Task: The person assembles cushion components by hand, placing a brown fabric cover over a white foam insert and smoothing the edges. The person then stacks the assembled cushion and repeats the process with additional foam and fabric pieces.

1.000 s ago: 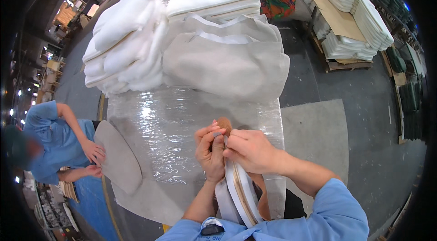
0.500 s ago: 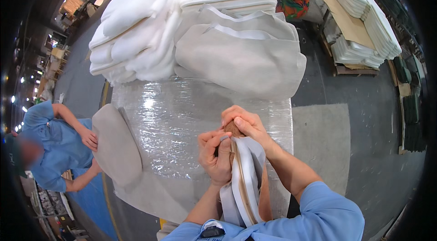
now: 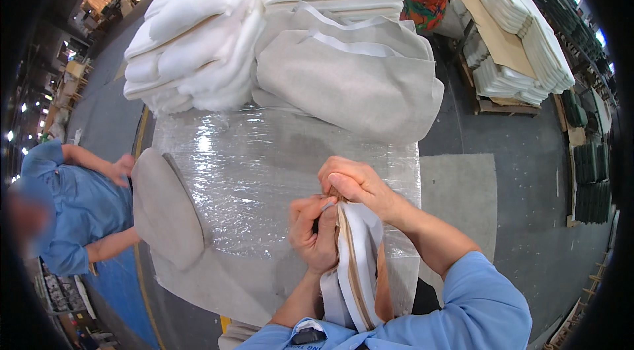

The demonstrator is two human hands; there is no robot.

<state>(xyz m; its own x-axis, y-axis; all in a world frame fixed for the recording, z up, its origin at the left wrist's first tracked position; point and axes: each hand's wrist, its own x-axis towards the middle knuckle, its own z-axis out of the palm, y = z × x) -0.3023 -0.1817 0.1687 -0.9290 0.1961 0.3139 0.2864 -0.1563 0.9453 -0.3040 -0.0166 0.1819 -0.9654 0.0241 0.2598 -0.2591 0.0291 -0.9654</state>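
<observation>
A grey fabric cushion cover (image 3: 356, 244) with white lining stands on edge in front of my body, its far end between my hands. Along its middle runs a tan strip that looks like a zipper (image 3: 356, 271), and a brown flap (image 3: 383, 287) hangs on its right side. My left hand (image 3: 314, 231) is closed on the left edge of the cover's far end, thumb pressed to the fingers. Curled over the tip from the far side, my right hand (image 3: 353, 181) also grips it. The fingertips hide exactly what they pinch.
Beneath is a plastic-wrapped table (image 3: 224, 211). White padding (image 3: 198, 46) and grey covers (image 3: 350, 79) are piled at its far side. A co-worker (image 3: 79, 211) in blue stands left by a grey cushion (image 3: 168, 211). Stacked white pads (image 3: 522, 33) sit far right.
My right hand has closed further over the cover's tip, hiding most of the brown patch there. The co-worker's far hand has come off the grey cushion. My view has shifted slightly.
</observation>
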